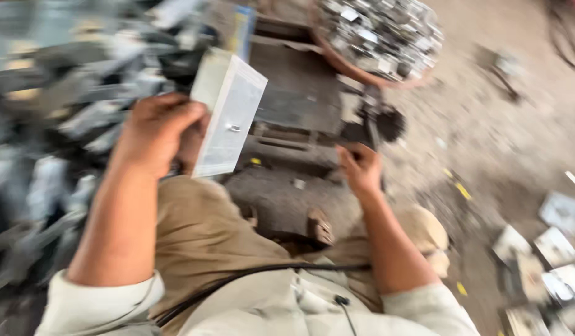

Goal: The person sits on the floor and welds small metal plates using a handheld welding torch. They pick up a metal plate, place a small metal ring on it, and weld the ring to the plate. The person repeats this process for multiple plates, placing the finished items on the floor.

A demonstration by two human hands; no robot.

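Left hand [160, 134] grips a flat pale metal plate [228, 115] by its left edge — long axis running up and away, tilted slightly right — held above the dark machine block [293, 93]. Right hand [360, 168] rests closed on a dark handle [374, 127] at the block's right side, lower and well apart from the plate.

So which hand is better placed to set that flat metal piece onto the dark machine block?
Left, probably. The left hand already holds the flat metal piece just beside the machine block. The right hand is busy gripping a dark handle.
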